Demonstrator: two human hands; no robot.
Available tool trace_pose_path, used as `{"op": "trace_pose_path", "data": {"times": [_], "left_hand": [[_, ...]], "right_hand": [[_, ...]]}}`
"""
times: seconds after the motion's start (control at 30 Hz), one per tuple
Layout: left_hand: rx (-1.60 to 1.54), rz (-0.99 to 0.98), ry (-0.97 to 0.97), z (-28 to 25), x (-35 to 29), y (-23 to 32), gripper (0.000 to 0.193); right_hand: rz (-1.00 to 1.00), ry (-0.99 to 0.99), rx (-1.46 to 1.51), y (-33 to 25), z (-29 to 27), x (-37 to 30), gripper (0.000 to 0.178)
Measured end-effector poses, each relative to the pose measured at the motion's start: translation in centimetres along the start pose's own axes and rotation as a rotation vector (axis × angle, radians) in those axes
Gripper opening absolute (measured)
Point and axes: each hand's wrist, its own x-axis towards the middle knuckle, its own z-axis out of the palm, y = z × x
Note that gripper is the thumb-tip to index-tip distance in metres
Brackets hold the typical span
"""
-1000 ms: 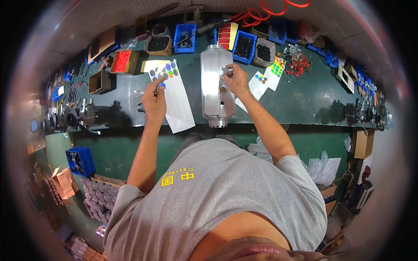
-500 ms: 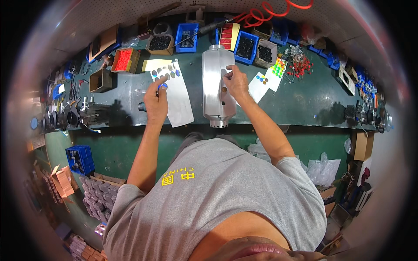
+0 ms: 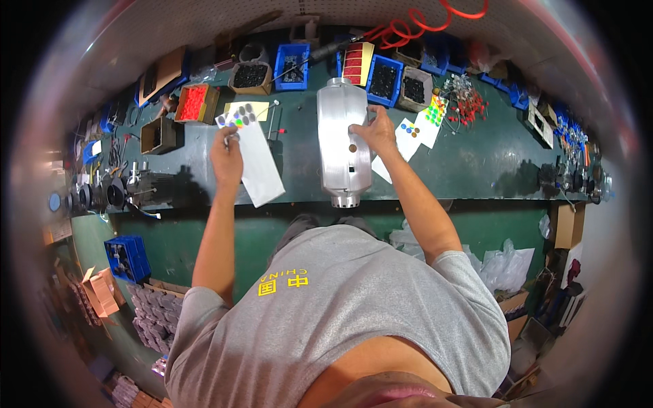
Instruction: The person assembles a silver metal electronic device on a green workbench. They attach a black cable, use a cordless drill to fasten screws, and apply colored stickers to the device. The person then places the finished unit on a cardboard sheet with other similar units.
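A silver metal housing [image 3: 335,156], a long rounded cylinder, lies on the bench in front of me. On its right side are a small brown round sticker [image 3: 352,148] and a dark square spot. My right hand [image 3: 379,134] rests against its right side, thumb on the metal, fingers apart. To the left lies a white sticker sheet [image 3: 257,163] with several shiny round stickers at its far end. My left hand [image 3: 227,158] is over the sheet's left edge, its fingertips closed on what looks like a small round sticker [image 3: 233,136].
White sheets [image 3: 407,136] with coloured round stickers lie right of the housing. Along the back stand blue bins [image 3: 292,85] and boxes of small parts, one of them red pieces [image 3: 194,102]. A coiled red hose [image 3: 415,27] hangs above. Wired parts [image 3: 464,100] are heaped at the right.
My left hand has moved left, and the sticker sheet has shifted left too, uncovering a thin red-tipped tool beside it. My right thumb and fingers have spread at the housing's side.
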Motion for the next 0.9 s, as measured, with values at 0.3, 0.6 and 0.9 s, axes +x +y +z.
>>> {"op": "trace_pose_path", "data": {"times": [0.3, 0.6, 0.9], "left_hand": [[0.44, -0.039, 0.15, -2.3, 4.7, -15.8, 0.058], [-0.172, -0.194, -0.421, 11.4, 7.6, -8.1, 0.054], [-0.297, -0.101, -0.723, 24.6, 12.3, -1.1, 0.059]], "right_hand": [[0.069, 0.323, 0.472, 7.3, 2.3, -8.6, 0.042], [0.347, -0.032, 0.521, 10.4, 6.6, -23.6, 0.07], [0.444, -0.064, 0.372, 6.2, 9.2, -22.6, 0.102]]}}
